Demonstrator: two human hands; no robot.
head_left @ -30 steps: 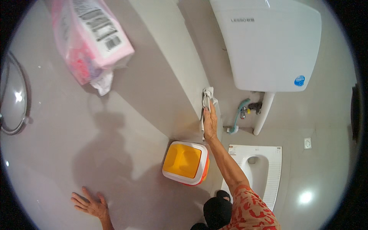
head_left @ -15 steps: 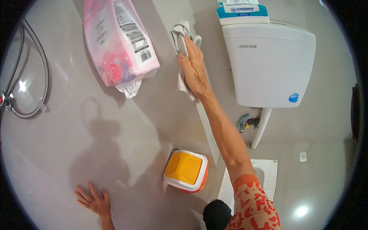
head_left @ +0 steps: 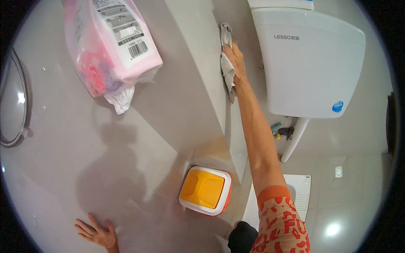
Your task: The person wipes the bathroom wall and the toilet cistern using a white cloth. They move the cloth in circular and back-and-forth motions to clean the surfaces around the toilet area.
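My right hand (head_left: 236,63) is closed on a light grey cloth (head_left: 228,69) and presses it against the tiled wall, between a projecting wall corner and the white cistern (head_left: 310,63). Part of the cloth hangs below the fingers. At the lower left my left hand (head_left: 100,236) lies against the smooth grey wall, fingers spread, with nothing in it. The nearest thing above it is my shadow on that wall. A pink flowered tissue pack (head_left: 112,50) hangs at the upper left, its torn white wrapper end at the bottom.
A bin (head_left: 225,173) with a yellow lid stands below the corner. Right of it lie a white squat toilet (head_left: 304,198) and a floor drain (head_left: 338,171). A white pipe (head_left: 296,139) drops from the cistern. At the far left hangs a metal hose (head_left: 26,97).
My right hand and the cloth have moved right, from the projecting corner to the wall beside the cistern. The view has shifted a little. My left hand remains spread on the wall.
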